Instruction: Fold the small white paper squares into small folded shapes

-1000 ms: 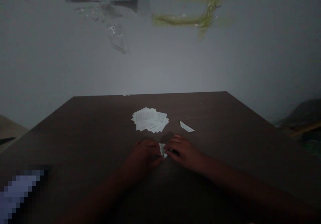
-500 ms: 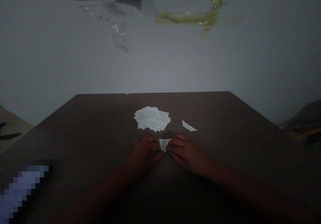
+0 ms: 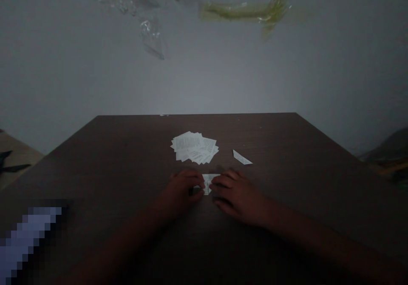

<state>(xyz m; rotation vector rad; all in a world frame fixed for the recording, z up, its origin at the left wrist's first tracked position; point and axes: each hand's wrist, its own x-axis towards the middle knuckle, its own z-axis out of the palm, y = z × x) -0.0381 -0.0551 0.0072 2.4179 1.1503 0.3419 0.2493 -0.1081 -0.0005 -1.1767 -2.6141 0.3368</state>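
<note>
A small folded piece of printed paper (image 3: 207,184) lies on the table between my two hands. My left hand (image 3: 182,191) holds its left side, with the curled fingers over the upper edge and the thumb near the lower corner. On the right side, the fingertips of my right hand (image 3: 239,195) press down on the paper, and the thumb rests lower, a little apart from it. Part of the paper is hidden under the fingers of both hands. Just beyond, a fanned pile of printed paper pieces (image 3: 194,148) lies flat.
A folded paper strip (image 3: 242,157) lies right of the pile on the dark wooden table (image 3: 127,149). At the lower left is a blurred-out flat object (image 3: 32,238). Behind the table stands a pale wall (image 3: 204,72) with yellow tape (image 3: 236,12) and clear tape on it.
The thumbs have drawn back from the paper's lower tip, and its lower part now shows wider. My right thumb has moved slightly down and away. The view has tilted a little downward.
</note>
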